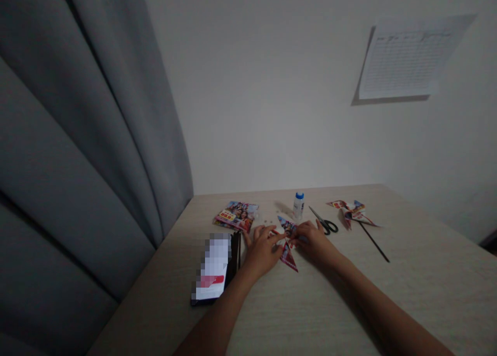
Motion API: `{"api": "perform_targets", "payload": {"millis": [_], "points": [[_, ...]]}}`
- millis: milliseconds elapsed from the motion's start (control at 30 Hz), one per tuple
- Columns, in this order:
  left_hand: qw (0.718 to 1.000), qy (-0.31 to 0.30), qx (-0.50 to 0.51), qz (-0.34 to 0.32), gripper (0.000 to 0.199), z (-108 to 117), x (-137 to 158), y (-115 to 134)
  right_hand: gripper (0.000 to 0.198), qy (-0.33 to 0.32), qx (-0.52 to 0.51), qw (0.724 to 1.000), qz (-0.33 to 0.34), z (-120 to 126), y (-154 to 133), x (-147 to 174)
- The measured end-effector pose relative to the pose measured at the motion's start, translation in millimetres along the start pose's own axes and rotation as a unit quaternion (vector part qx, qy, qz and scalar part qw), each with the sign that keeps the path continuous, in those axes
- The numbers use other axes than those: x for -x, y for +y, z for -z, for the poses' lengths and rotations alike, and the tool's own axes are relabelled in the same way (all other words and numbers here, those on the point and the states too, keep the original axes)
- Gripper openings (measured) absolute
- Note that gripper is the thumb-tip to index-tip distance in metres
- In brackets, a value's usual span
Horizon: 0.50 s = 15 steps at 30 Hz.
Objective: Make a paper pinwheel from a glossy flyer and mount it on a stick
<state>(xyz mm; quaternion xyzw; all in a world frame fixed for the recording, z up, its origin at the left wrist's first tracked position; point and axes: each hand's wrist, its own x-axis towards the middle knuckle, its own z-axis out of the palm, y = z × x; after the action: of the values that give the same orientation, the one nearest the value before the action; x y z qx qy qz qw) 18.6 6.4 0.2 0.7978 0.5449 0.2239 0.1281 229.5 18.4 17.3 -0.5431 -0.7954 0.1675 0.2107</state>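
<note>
A colourful printed paper pinwheel (288, 258) lies on the table between my two hands, with its pointed blades sticking out and its centre partly covered. My left hand (263, 251) rests on its left side with fingers spread, the index finger and thumb touching the paper. From the right, my right hand (313, 240) has its fingertips pinched together on the paper near the centre. A clear glue bottle with a blue cap (298, 205) stands just behind. Scissors with black handles (328, 226) lie beyond my right hand, blades partly open.
Another pinwheel (351, 214) with a dark stick (374, 242) lies at the right. Behind my left hand is a stack of printed paper (237, 216). A phone (213, 270) with a lit screen and dark sticks (237, 247) lie left. Wall and curtain (116, 112) border the table.
</note>
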Motion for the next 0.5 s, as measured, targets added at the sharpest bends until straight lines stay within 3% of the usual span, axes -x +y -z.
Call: {"api": "perform_targets", "payload": {"millis": [500], "points": [[1.000, -0.014, -0.026, -0.007, 0.038, -1.2, -0.2, -0.5, 0.016, -0.012, 0.028, 0.999, 0.014, -1.8, 8.2, -1.5]]}}
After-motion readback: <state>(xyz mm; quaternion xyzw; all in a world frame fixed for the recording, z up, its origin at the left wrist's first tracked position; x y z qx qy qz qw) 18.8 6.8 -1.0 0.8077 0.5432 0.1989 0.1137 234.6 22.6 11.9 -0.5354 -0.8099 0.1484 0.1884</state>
